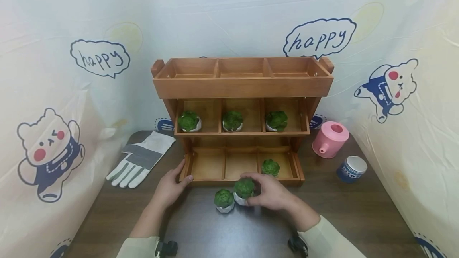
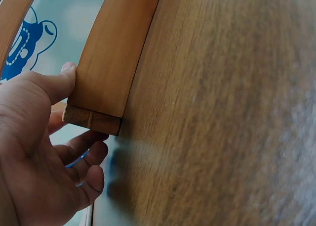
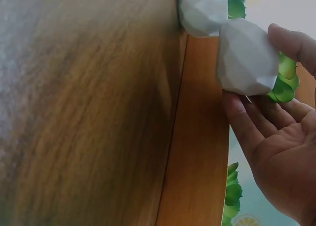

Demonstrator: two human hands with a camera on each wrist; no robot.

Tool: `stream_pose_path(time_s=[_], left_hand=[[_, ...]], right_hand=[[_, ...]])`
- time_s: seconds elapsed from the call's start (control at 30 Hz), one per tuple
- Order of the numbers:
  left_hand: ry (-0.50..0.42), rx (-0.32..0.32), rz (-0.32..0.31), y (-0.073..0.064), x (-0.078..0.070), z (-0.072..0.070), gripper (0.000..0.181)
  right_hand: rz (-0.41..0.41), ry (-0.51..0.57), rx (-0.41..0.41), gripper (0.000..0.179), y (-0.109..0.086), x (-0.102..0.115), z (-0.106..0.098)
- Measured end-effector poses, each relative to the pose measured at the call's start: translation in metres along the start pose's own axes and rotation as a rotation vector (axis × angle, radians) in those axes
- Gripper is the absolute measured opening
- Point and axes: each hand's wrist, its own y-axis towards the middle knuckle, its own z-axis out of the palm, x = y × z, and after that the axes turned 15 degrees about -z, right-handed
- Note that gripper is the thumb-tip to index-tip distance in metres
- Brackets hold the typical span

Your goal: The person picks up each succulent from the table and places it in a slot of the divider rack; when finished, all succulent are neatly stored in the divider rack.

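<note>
My right hand [image 1: 270,192] pinches a small potted succulent [image 1: 244,188] by its white pot. In the right wrist view the faceted pot [image 3: 248,58] sits between thumb and fingers, raised off the table. A second potted succulent [image 1: 224,200] stands on the table just left of it. My left hand [image 1: 171,186] grips the left front corner of a tiered wooden shelf [image 1: 244,88], thumb over the rim and fingers around the end, as the left wrist view shows. One succulent [image 1: 270,167] sits in the bottom tier's right compartment; the middle tier holds one in each of its three compartments.
A grey-and-white work glove [image 1: 143,158] lies left of the shelf. To the right stand a pink watering can [image 1: 330,139] and a blue-and-white jar [image 1: 352,169]. Printed cloth hangs behind and along both sides of the dark wooden table [image 1: 344,214].
</note>
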Motion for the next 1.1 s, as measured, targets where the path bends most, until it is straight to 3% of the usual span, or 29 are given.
stream_pose_path(time_s=[0.33, 0.77, 1.1], left_hand=[[0.008, 0.001, -0.004, -0.002, -0.001, -0.001, 0.079], [0.01, 0.006, -0.002, 0.0, -0.002, -0.001, 0.079], [0.012, 0.009, -0.01, 0.0, -0.001, -0.001, 0.08]], right_hand=[[-0.028, 0.027, -0.039, 0.074, 0.004, 0.001, -0.004], [-0.028, -0.014, -0.076, 0.074, 0.013, 0.004, -0.011], [-0.006, 0.042, -0.111, 0.073, 0.024, 0.004, -0.012]])
